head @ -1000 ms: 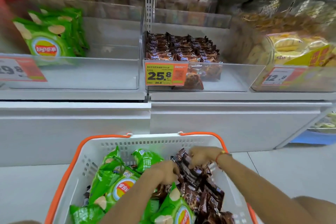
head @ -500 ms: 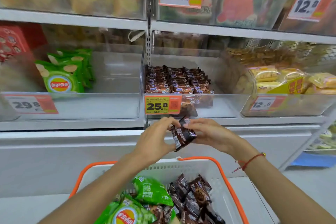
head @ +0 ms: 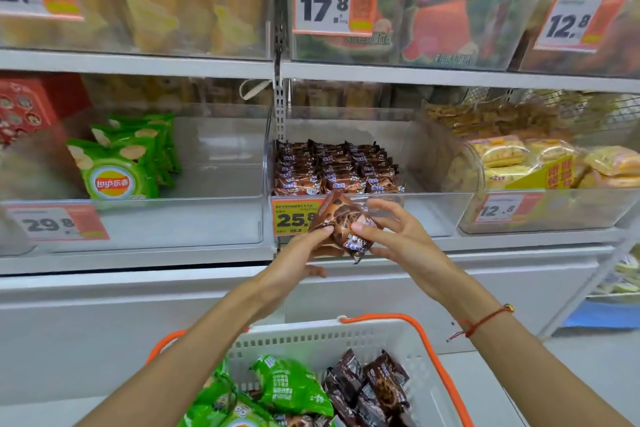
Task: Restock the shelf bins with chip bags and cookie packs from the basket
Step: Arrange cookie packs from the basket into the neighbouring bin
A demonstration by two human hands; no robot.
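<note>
Both hands hold brown cookie packs [head: 341,220] in front of the middle clear bin [head: 433,215], just below its front rim. My left hand [head: 304,250] pinches them from the left, and my right hand [head: 388,232] pinches them from the right with its outer fingers spread. Rows of the same cookie packs [head: 332,166] fill the bin's left part. The left bin [head: 207,218] holds green chip bags [head: 119,163] at its left side. Below, the white basket [head: 329,336] with orange handles contains green chip bags [head: 291,388] and brown cookie packs [head: 374,388].
An orange 25.8 price tag [head: 294,218] hangs on the middle bin's front. A bin of yellow cakes [head: 540,166] stands to the right, and the upper shelf [head: 138,62] carries more clear bins of snacks. A white cabinet front [head: 104,322] runs under the shelf.
Both hands rose out of the basket with cookie packs and moved up toward the middle bin. The view has tilted up and closer to the shelf.
</note>
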